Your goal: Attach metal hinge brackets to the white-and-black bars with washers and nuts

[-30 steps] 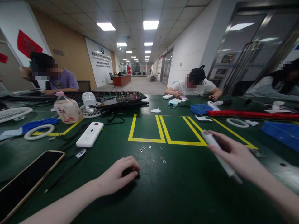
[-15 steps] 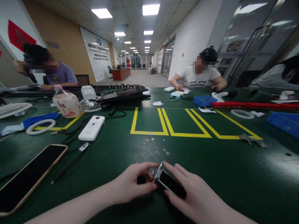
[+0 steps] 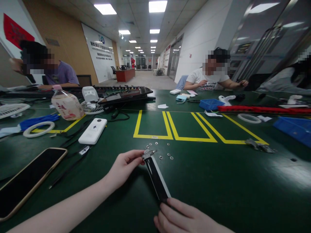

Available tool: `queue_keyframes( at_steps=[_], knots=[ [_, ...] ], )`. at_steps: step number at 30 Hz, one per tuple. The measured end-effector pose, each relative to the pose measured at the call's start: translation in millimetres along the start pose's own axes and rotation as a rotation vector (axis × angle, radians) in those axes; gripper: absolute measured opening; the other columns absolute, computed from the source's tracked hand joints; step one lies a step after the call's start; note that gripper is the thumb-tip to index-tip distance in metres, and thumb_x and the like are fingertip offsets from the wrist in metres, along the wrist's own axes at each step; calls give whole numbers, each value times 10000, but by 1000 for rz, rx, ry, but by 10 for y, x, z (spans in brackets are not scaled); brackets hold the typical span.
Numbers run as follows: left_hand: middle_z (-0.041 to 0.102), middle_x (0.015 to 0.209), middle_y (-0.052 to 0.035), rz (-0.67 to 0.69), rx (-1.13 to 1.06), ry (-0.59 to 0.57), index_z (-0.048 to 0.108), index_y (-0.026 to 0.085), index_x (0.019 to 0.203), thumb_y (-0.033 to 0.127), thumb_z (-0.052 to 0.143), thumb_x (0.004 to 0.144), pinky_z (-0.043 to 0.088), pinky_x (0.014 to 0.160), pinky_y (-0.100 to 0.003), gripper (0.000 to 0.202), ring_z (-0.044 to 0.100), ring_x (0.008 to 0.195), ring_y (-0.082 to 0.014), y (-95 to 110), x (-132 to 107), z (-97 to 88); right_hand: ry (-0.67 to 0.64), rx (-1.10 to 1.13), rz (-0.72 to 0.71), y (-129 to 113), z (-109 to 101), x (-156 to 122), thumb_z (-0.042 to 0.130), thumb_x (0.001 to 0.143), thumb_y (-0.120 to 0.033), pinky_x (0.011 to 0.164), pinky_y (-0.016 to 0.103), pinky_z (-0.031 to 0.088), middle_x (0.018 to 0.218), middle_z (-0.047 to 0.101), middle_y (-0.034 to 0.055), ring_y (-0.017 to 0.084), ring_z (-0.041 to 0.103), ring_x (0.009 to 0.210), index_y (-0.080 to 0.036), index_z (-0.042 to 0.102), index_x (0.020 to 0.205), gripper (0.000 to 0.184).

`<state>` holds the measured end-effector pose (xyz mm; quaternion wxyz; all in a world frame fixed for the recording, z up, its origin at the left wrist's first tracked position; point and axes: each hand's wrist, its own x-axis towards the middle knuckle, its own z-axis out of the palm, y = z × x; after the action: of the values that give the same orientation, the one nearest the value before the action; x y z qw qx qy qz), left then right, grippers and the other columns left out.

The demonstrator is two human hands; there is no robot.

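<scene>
A narrow black strip with a white edge and a metal clip at its far end (image 3: 156,178) lies lengthwise over the green table (image 3: 218,181). My left hand (image 3: 123,168) pinches the metal clip end. My right hand (image 3: 179,218), at the bottom edge, has its fingers closed on the near end of the strip. Several small metal rings (image 3: 160,152) lie scattered just beyond the clip, in front of the yellow tape lines (image 3: 170,134).
A phone (image 3: 29,181) and a white remote-like device (image 3: 92,130) with black cables lie at left. A tape roll (image 3: 39,129), a bottle (image 3: 66,106) and a small fan (image 3: 90,100) stand farther back. Blue bins (image 3: 293,134) sit at right. Three other people sit at the table's far side.
My right hand came in from the right with the strip to meet my left hand. Now the strip is stretched out lengthwise, left hand forward on the clip, right hand drawn back.
</scene>
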<state>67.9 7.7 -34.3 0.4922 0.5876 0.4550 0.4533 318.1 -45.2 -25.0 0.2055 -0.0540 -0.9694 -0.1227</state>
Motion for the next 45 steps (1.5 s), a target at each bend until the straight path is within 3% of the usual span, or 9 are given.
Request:
queue_keyframes(
  at_steps=[5,9,12,15,17,22,26,32,45],
  knots=[
    [712,1155,-84,-4,-21,208,687,186,1147,359,673,837,533,879,-356,354,672,978,-231,-58,128,-280,-21,-16,167,193,26,-111,430,978,-233,928,375,443,989,659,60,194,586,934,-153,676,1062,272],
    [724,1110,-89,-22,-44,252,665,170,1163,376,688,830,517,851,-317,393,669,933,-207,-93,205,-420,38,-5,477,868,-76,-403,444,985,-282,916,365,443,1022,649,59,180,582,962,-188,662,1121,273],
    [714,1121,-81,-53,-35,208,646,178,1182,369,669,849,504,847,-309,384,657,948,-202,-119,231,-430,108,-257,1004,1562,-261,-974,439,971,-412,993,337,410,1168,613,78,200,543,1108,-178,643,1186,378],
    [705,1108,-67,-52,-16,139,635,187,1187,355,632,879,499,851,-312,351,647,945,-196,-124,236,-407,191,-426,1347,2060,-512,-1774,294,977,-517,1002,498,350,1316,471,262,351,417,1245,16,526,1321,676],
    [702,1078,-58,-50,-6,100,631,185,1177,336,607,898,498,851,-313,318,640,928,-188,-109,235,-391,198,-474,1529,2214,-660,-2330,215,952,-624,951,614,289,1296,407,382,456,352,1257,109,517,1296,864],
    [684,1068,-41,-41,29,29,619,195,1168,293,558,926,502,803,-298,268,617,899,-175,-64,216,-371,-33,-339,2100,2332,-775,-3265,177,938,-669,959,580,276,1338,373,375,441,301,1315,69,382,1429,910],
    [675,1034,-27,-24,41,-15,612,209,1176,277,539,938,505,785,-291,258,610,886,-169,-60,182,-357,-119,-182,2013,2465,-651,-3269,241,986,-541,987,497,328,1399,347,321,409,354,1308,69,327,1459,777],
    [667,1074,-35,-8,84,-68,608,214,1187,288,532,940,510,797,-308,268,609,922,-185,-76,168,-328,-206,-16,1669,2499,-436,-2737,362,995,-408,1160,338,192,1463,346,179,269,271,1395,-12,422,1438,597],
    [682,997,-31,-60,337,-267,562,232,1277,309,489,943,466,845,-348,350,612,939,-205,104,80,-243,-268,198,1127,1716,60,-1111,403,908,-672,1183,430,234,1531,243,56,266,247,1409,-169,389,1478,761]
  ],
)
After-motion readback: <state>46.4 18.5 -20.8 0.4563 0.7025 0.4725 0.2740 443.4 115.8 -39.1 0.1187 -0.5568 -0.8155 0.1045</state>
